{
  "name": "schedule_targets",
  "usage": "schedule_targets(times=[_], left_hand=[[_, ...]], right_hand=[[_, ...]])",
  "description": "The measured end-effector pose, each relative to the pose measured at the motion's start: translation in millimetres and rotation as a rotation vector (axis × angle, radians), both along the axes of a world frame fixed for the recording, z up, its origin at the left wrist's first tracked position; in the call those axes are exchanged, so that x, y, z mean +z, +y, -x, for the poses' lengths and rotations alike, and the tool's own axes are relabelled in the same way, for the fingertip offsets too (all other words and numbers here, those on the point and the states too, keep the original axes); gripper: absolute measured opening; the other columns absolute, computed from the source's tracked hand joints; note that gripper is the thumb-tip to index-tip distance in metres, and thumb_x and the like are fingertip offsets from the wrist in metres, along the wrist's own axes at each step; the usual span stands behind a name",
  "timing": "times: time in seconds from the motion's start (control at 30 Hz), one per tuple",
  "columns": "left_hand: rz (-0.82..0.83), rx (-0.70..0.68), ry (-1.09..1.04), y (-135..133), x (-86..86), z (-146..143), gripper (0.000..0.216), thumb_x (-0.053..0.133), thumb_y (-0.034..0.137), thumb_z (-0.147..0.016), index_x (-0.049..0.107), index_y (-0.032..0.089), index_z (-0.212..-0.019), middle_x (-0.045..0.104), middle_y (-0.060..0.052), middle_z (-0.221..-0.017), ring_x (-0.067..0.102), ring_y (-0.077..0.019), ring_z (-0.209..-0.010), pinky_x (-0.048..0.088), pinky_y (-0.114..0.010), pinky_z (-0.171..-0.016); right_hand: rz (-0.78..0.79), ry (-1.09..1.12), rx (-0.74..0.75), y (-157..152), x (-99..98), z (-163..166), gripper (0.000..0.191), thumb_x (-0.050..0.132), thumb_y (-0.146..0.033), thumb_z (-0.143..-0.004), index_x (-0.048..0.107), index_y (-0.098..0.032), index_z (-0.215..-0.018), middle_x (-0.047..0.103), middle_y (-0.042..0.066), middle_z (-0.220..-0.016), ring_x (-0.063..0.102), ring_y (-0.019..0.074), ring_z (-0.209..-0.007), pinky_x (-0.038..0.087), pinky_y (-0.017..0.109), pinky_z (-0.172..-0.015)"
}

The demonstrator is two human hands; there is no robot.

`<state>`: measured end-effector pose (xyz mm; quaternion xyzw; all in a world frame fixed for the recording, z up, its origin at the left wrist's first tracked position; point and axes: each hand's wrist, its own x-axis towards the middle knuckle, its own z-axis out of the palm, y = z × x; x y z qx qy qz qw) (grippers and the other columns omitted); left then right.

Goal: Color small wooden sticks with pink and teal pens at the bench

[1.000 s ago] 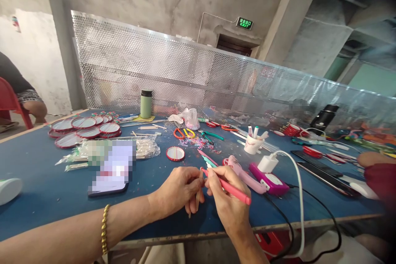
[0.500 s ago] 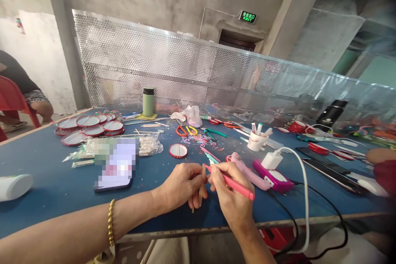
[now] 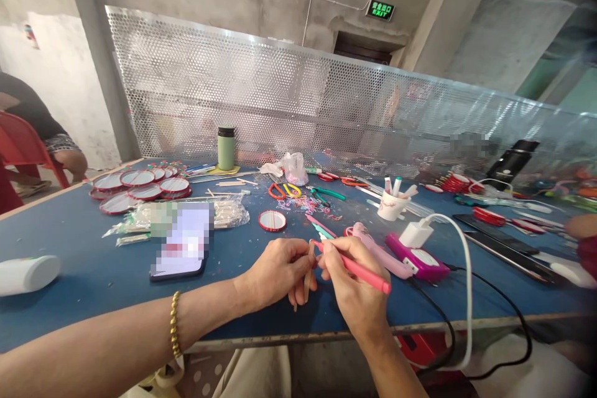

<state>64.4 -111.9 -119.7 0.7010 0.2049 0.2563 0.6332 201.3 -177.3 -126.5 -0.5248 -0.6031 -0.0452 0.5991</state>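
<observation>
Between the thumb and fingers of my left hand (image 3: 275,273) stands a thin wooden craft stick (image 3: 307,283), held upright over the table's near edge. My right hand (image 3: 357,298) grips a pinkish-red marker pen (image 3: 366,273) like a writing tool, its tip at the top end of the stick. Fingers partly hide where tip and wood meet. Just beyond the hands lie a pink pen and a teal pen (image 3: 324,231). A small round red-rimmed disc (image 3: 272,220) rests past my left hand.
To the left are a phone (image 3: 181,249), bagged sticks (image 3: 228,212), stacked red-rimmed discs (image 3: 119,202) and a white bottle (image 3: 30,275). On the right sit a pink glue gun (image 3: 380,256), a purple power strip (image 3: 422,259) with cables and a cup of pens (image 3: 390,206).
The view has shifted slightly, moving everything a little in the picture. Both hands keep their holds, the pen still at the stick's top end.
</observation>
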Motion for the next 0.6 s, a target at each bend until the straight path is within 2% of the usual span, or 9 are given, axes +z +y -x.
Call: schedule_targets(times=[0.27,0.6], left_hand=[[0.017,0.005,-0.006,1.3,-4.3,-1.3,0.031,0.052,0.043,-0.089,0.053,0.016,-0.073,0.062,-0.002,-0.060,0.054,-0.0093,-0.040,0.046,-0.019,-0.037],[-0.018,0.002,-0.001,1.0,-5.9,0.1,0.033,0.050,0.044,-0.090,0.054,0.016,-0.073,0.059,-0.001,-0.055,0.054,-0.0099,-0.040,0.046,-0.019,-0.039]], right_hand=[[0.003,-0.002,0.030,-0.6,3.0,1.9,0.022,0.058,-0.029,-0.095,0.059,-0.020,-0.075,0.062,-0.005,-0.059,0.057,0.0099,-0.046,0.047,0.022,-0.049],[-0.014,-0.044,0.048,-0.5,4.3,2.4,0.020,0.057,-0.026,-0.095,0.059,-0.020,-0.076,0.062,-0.004,-0.059,0.057,0.0102,-0.046,0.048,0.022,-0.050]])
